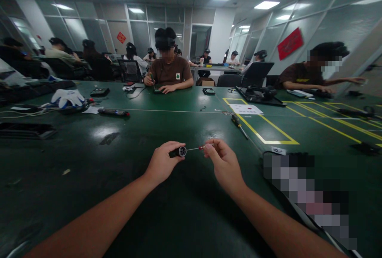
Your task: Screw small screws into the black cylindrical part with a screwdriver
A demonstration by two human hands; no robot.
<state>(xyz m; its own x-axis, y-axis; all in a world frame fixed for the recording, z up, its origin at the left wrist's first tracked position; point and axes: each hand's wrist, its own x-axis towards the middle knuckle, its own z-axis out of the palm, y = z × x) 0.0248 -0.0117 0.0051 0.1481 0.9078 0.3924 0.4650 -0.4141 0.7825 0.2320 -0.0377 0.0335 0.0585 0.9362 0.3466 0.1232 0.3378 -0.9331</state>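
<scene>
Near the middle of the view, my left hand (163, 161) grips a small black cylindrical part (181, 152) with a pale round end facing me. My right hand (223, 161) pinches a thin screwdriver (200, 148) with a red collar; most of its handle is hidden by the fingers. The metal shaft points left and its tip meets the side of the cylindrical part or lies just behind it; which one I cannot tell. Both hands are raised above the green table (134, 218).
Beyond my right hand lies a yellow-black screwdriver (239, 126) beside a paper sheet (246, 109). White gloves (68, 98) and a dark pen-like tool (114, 113) are at the left. A person (169, 67) works across the table. A blurred-out device sits at the right.
</scene>
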